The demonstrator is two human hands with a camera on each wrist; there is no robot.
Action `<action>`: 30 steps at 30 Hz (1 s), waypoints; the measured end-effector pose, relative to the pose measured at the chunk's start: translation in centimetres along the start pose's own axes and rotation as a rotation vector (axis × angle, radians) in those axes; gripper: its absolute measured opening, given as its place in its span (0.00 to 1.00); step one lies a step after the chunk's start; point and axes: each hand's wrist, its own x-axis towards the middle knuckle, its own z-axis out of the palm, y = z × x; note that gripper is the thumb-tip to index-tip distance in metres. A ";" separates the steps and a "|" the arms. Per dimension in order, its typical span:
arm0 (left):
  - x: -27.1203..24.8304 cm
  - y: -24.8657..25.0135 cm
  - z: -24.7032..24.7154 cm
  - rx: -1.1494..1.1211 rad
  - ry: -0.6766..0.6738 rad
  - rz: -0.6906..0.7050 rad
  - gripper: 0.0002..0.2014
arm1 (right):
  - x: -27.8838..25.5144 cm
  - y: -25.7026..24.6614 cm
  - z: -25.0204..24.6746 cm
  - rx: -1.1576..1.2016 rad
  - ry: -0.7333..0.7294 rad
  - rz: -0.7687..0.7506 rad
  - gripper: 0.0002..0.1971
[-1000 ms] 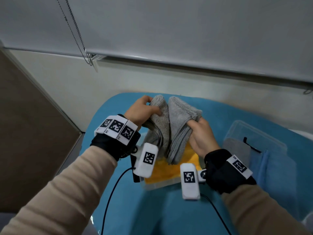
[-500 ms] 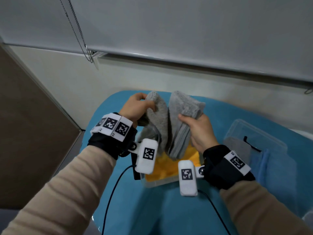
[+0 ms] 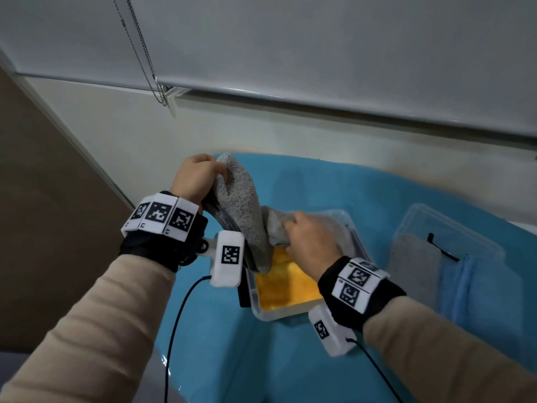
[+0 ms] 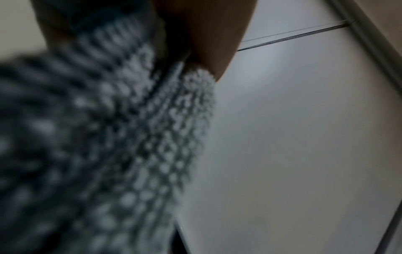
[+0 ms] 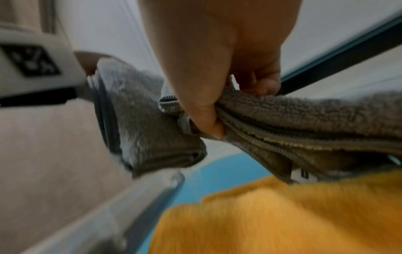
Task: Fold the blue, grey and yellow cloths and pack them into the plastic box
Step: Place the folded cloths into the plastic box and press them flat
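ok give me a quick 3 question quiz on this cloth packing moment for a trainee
1. True or false: the yellow cloth already lies in the plastic box.
2. Which hand holds its grey cloth higher? A) left hand B) right hand
3. Fill in: the right hand lowers its grey cloth into the far end of the box, beyond the ____ cloth.

Key:
1. True
2. A: the left hand's raised grey cloth stands above the box, in a curled grip.
3. yellow
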 end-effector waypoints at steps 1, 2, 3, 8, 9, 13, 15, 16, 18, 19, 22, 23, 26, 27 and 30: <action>0.1 -0.1 -0.4 0.002 0.012 0.006 0.10 | 0.2 -0.5 0.6 -0.021 -0.035 -0.039 0.19; 0.2 -0.2 -0.8 0.006 0.020 0.010 0.10 | 0.1 -1.1 1.1 -0.047 -0.040 -0.068 0.19; 0.2 -0.2 -1.1 0.009 0.024 0.012 0.10 | 0.2 -1.6 1.4 -0.089 -0.051 -0.105 0.20; 0.6 -0.7 -2.0 0.012 0.034 0.018 0.09 | 0.3 -1.7 1.9 -0.187 -0.003 -0.184 0.19; 0.6 -0.6 -2.0 0.015 0.028 0.022 0.09 | 0.3 -1.7 1.5 -0.182 -0.053 -0.210 0.16; 0.3 0.7 -2.1 -0.014 0.022 0.088 0.11 | 0.2 -1.5 2.7 -0.193 -0.169 -0.224 0.15; 0.3 1.8 -2.5 -0.083 0.045 0.132 0.14 | 0.0 -1.3 3.9 -0.150 -0.291 -0.211 0.17; 0.2 2.3 -2.6 -0.127 0.037 0.146 0.15 | 0.0 -1.1 4.4 -0.085 -0.360 -0.190 0.19; -0.2 3.0 -2.1 -0.199 -0.024 0.161 0.13 | 0.1 -0.4 4.4 0.099 -0.459 -0.124 0.23; -0.5 3.1 -1.5 -0.234 -0.072 0.156 0.13 | 0.2 0.0 3.7 0.215 -0.463 -0.061 0.17; -1.6 2.5 0.9 -0.358 -0.218 0.109 0.14 | 1.2 2.6 1.8 0.747 -0.361 0.252 0.07; -1.9 2.0 1.8 -0.414 -0.262 0.083 0.14 | 1.3 3.3 1.2 1.063 -0.308 0.374 0.10; -2.5 0.6 4.0 -0.619 -0.361 0.001 0.12 | 0.3 4.8 -0.7 1.945 -0.105 0.546 0.18; -2.5 0.2 4.5 -0.662 -0.360 -0.027 0.12 | -0.3 5.5 -1.2 2.106 -0.088 0.538 0.23; -3.0 -1.4 4.9 -0.569 -0.312 -0.092 0.18 | -2.3 7.9 -1.9 2.244 -0.092 0.447 0.43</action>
